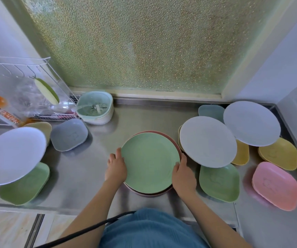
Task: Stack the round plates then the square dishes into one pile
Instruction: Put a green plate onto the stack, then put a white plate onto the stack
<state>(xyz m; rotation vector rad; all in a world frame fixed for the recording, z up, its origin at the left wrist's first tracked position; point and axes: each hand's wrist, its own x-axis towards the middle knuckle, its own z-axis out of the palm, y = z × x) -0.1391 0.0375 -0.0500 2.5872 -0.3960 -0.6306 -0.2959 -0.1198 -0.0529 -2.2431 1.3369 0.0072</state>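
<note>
The task is at its beginning, I think. On the steel worktop (94,167), directly before the person, a green round plate (150,162) lies on a pink round plate (163,136), so the pile has two plates. The left hand (116,168) and the right hand (183,176) hold the green plate by its two opposite edges, fingers curled on the rim. Three white round plates are not yet stacked: one at the left (12,155), two at the right (207,141) (251,123), each resting on square dishes. The square dishes, for example the pink one (276,186), lie scattered on both sides, all not yet piled.
</note>
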